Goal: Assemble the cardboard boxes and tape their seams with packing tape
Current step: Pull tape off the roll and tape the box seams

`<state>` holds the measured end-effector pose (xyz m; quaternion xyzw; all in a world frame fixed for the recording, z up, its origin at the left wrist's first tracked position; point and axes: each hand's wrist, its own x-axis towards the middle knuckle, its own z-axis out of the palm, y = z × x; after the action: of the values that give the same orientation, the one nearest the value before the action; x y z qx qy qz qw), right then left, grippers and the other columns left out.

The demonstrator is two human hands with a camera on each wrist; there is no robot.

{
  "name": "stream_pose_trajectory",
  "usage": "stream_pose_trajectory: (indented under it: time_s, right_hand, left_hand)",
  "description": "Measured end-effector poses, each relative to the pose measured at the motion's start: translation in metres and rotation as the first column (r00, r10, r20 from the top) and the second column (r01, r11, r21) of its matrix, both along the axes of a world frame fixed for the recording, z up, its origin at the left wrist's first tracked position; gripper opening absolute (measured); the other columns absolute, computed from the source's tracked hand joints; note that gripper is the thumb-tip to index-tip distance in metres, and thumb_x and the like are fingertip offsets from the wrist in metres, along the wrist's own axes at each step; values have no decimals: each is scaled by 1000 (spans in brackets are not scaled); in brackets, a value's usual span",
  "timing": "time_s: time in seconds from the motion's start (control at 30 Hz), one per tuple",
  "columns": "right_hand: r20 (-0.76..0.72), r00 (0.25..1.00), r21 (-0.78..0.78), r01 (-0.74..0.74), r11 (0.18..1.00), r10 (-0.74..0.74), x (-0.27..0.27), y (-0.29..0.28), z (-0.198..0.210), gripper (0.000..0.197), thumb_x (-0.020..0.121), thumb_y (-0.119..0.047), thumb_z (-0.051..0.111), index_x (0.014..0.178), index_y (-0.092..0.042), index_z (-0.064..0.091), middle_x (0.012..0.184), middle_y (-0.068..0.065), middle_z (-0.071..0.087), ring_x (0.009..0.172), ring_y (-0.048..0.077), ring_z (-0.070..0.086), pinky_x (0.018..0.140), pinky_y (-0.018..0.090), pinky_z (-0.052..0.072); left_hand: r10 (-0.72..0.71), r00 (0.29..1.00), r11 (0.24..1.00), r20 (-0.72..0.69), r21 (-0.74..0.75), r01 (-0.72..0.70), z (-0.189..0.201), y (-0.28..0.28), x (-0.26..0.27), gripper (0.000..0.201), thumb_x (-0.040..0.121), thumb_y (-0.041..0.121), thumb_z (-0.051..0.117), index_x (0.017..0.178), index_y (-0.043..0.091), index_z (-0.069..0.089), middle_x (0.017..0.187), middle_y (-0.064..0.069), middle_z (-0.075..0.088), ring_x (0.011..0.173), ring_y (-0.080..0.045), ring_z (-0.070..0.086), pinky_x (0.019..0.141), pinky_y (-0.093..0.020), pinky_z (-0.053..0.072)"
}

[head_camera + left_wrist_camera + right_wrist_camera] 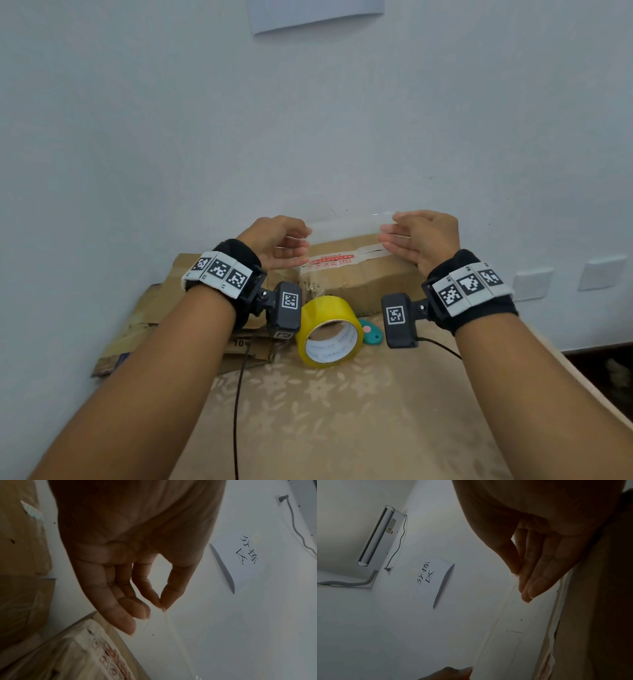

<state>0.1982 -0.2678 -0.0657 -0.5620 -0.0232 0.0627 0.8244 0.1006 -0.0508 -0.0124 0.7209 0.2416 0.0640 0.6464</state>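
A clear strip of tape (pixel 346 224) is stretched level between my two hands, just above a closed cardboard box (pixel 356 274) that stands against the wall. My left hand (pixel 291 240) pinches the strip's left end between thumb and forefinger (pixel 161 603). My right hand (pixel 399 234) pinches the right end the same way (pixel 518 572). The box top carries old white tape with red print (pixel 330 262) along its seam. A yellow roll of packing tape (pixel 329 330) stands on edge in front of the box, between my wrists.
Flattened cardboard sheets (pixel 144 329) lie at the left against the wall. A small teal cutter (pixel 370 331) sits right of the roll. A black cable (pixel 238 404) runs over the beige patterned tabletop (pixel 342 428). A paper note (pixel 240 561) hangs on the wall.
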Motion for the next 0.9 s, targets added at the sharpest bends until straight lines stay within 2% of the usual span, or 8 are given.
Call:
stream_pose_trajectory:
  time_s: [0.2, 0.3, 0.43, 0.5, 0.57, 0.63, 0.73, 0.9]
  right_hand:
    - [48, 995, -50, 90, 995, -88, 10, 1, -6, 8, 94, -2, 70, 101, 0, 72, 96, 17, 73, 82, 30, 76, 69, 34, 65]
    - [101, 982, -125, 172, 977, -160, 16, 1, -10, 4, 90, -3, 76, 89, 1, 75, 79, 15, 72, 71, 23, 72, 74, 37, 65]
    - [221, 951, -258, 271, 927, -217, 19, -2, -13, 18, 88, -8, 79, 72, -11, 74, 68, 5, 72, 63, 16, 70, 81, 39, 64]
    - [252, 942, -290, 292, 911, -222, 20, -5, -13, 9, 87, -12, 82, 80, -12, 76, 74, 6, 74, 67, 17, 72, 84, 39, 64]
    - [271, 937, -332, 306, 892, -220, 20, -9, -13, 11, 83, -15, 85, 89, -14, 77, 86, 7, 76, 79, 20, 74, 86, 40, 63]
    - [294, 934, -384, 309, 870, -202, 20, -12, -13, 10, 81, -16, 87, 82, -17, 78, 88, 4, 76, 85, 21, 74, 86, 38, 62]
    - [337, 925, -455, 325, 829, -177, 18, -14, -14, 17, 81, -16, 86, 70, -21, 74, 80, -2, 74, 87, 19, 72, 83, 34, 59]
    - [380, 909, -537, 368, 759, -172, 21, -14, -19, 9, 81, -22, 85, 83, -18, 77, 89, 2, 74, 91, 21, 69, 80, 31, 55]
  left_hand:
    - [4, 999, 1000, -35, -27, -5, -7, 7, 5, 17, 85, 7, 80, 98, 5, 69, 77, -6, 69, 59, -12, 65, 62, -27, 63]
    - [-11, 999, 1000, -53, -17, 10, -10, 9, 7, 18, 82, 9, 82, 96, 3, 73, 76, -4, 70, 58, -9, 64, 61, -23, 62]
    - [-16, 998, 1000, -61, 11, 17, -11, 8, 11, 16, 82, 11, 83, 92, 3, 75, 74, -4, 72, 56, -7, 63, 61, -21, 62]
    - [-10, 998, 999, -64, 30, 12, -12, 8, 12, 15, 81, 11, 84, 89, 3, 75, 73, -4, 72, 54, -7, 63, 60, -21, 61]
    - [-5, 998, 999, -66, 48, 8, -12, 8, 14, 15, 81, 10, 84, 89, 2, 75, 70, -4, 72, 52, -6, 62, 57, -20, 61]
    - [-7, 997, 998, -72, 63, 11, -13, 8, 15, 15, 81, 10, 84, 89, 2, 75, 67, -3, 72, 50, -6, 61, 56, -20, 60]
    - [-8, 997, 996, -81, 89, 15, -16, 7, 18, 14, 82, 9, 84, 90, 2, 75, 65, -2, 71, 51, -5, 61, 55, -20, 60]
    - [1, 995, 992, -105, 124, 12, -21, 7, 23, 14, 82, 10, 85, 85, 3, 73, 64, -3, 71, 49, -6, 60, 53, -20, 59]
